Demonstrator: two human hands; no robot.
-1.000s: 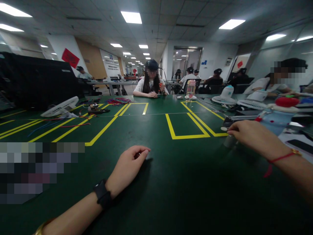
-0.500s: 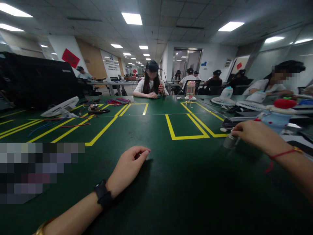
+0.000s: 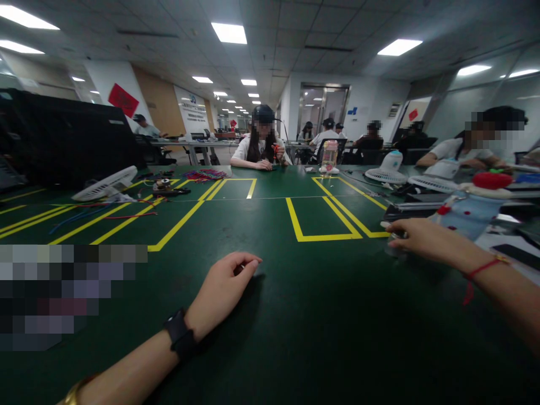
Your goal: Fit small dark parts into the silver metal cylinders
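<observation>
A left grip (image 3: 221, 289) rests on a green desk (image 3: 295, 337), thumb and forefinger together at the tips, nothing visible between them. Across from it, to the right, a right grip (image 3: 426, 239) bends over a small jar (image 3: 396, 251), which sits under its fingertips at the desk. Thumb and forefinger stand apart around the jar's top; blur hides whether they are clamped on it.

The jar, greyish and partly see-through, looks light and stiff; its smooth wall could prove slippery, and if glass, fragile. The best hold is likely around its sides, just below the top. Which way it points, and how its long axis lies, cannot be told behind the fingers.

Just beyond the right grip sits a blue plush figure (image 3: 468, 216) with a red top. Yellow tape (image 3: 329, 237) marks the desk to the left of that grip. Farther off stand a white fan (image 3: 390, 169) and, farther beyond the left grip, a heap of coloured wires (image 3: 205, 175). At the desk's far edge, a person in a black cap (image 3: 264, 149) sits near a water bottle (image 3: 329, 156).
</observation>
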